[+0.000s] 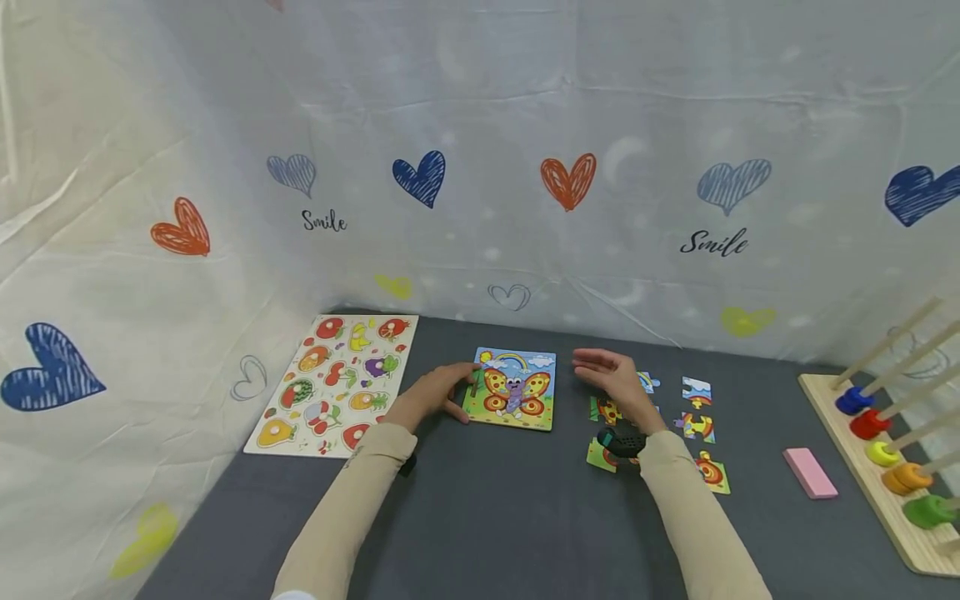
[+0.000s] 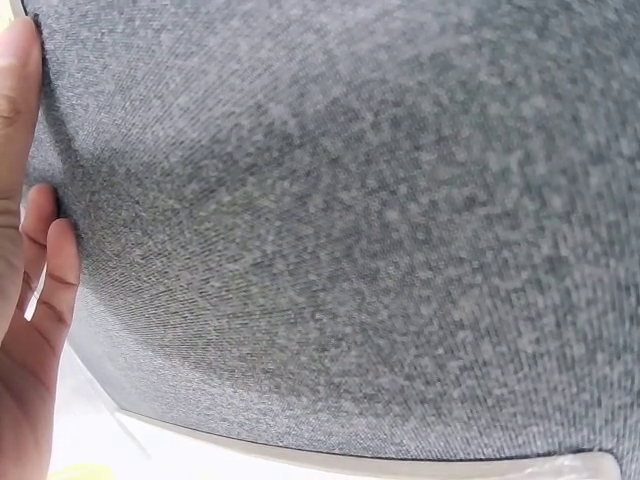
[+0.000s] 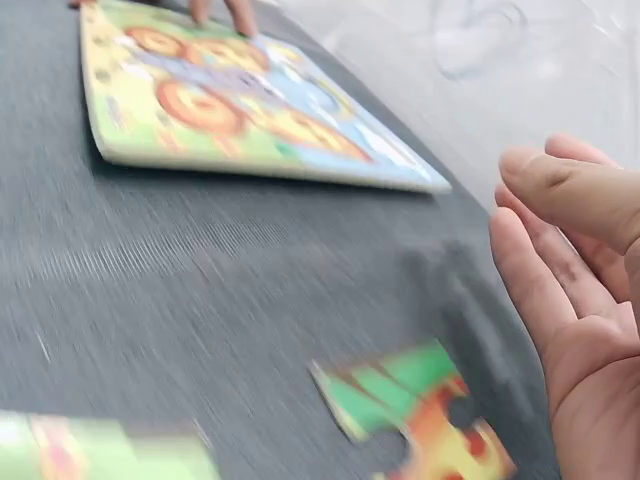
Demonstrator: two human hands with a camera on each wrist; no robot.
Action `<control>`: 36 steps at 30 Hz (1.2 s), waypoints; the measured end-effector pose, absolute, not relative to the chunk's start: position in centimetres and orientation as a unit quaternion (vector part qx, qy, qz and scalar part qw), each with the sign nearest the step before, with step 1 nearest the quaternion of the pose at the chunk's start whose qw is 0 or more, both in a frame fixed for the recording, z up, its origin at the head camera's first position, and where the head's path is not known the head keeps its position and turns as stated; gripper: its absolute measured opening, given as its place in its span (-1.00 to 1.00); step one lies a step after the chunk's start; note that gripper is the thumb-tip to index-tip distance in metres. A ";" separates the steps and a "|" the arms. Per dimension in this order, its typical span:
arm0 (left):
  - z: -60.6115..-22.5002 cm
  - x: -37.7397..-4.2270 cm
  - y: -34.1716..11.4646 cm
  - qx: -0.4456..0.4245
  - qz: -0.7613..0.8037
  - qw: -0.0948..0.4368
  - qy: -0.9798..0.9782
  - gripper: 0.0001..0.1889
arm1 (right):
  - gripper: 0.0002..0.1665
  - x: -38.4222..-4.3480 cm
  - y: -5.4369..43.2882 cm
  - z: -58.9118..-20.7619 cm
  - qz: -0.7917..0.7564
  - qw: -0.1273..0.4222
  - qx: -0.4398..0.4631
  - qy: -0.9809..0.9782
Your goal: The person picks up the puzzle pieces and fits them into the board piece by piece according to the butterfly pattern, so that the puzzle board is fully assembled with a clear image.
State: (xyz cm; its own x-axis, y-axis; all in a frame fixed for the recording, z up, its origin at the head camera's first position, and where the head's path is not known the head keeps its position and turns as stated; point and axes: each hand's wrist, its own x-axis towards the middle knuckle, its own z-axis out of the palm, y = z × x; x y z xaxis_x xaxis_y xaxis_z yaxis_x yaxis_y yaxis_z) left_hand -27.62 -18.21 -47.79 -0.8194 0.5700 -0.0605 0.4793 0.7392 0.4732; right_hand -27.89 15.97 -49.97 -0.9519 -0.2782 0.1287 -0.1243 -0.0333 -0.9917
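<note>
A square butterfly puzzle board [image 1: 517,387] lies on the dark grey tabletop. At its left side is my left hand [image 1: 433,396], fingertips on the upper left edge and thumb near the lower left corner; in the right wrist view its fingers [image 3: 240,14] touch the picture. My right hand [image 1: 611,379] is held to the right of the board, apart from it, fingers extended and nothing in them. Loose butterfly jigsaw pieces lie under and around the right wrist, among them a green and orange piece [image 3: 400,395]. The left wrist view shows mostly grey cloth.
A white fruit puzzle board [image 1: 352,383] lies to the left. Further right are more jigsaw pieces [image 1: 697,427], a pink block [image 1: 810,473] and a wooden peg rack [image 1: 862,454] with coloured rings. A white curtain [image 1: 487,258] printed with hearts hangs behind the table.
</note>
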 end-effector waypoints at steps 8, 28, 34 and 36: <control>-47.4 -27.3 -18.2 0.277 0.213 0.101 0.931 -0.08 | -0.46 -27.6 21.4 -49.5 -0.675 0.044 -0.165 0.718; -47.1 -27.5 -18.0 0.261 0.220 0.113 0.933 -0.16 | -0.40 -26.9 27.0 -48.8 -0.573 0.094 -0.069 0.811; -47.2 -27.5 -18.1 0.251 0.218 0.117 0.936 -0.08 | -0.41 -27.1 27.0 -48.9 -0.536 0.108 -0.074 0.834; -47.2 -27.4 -18.1 0.248 0.217 0.120 0.937 -0.07 | -0.42 -27.1 27.0 -48.9 -0.526 0.111 -0.075 0.840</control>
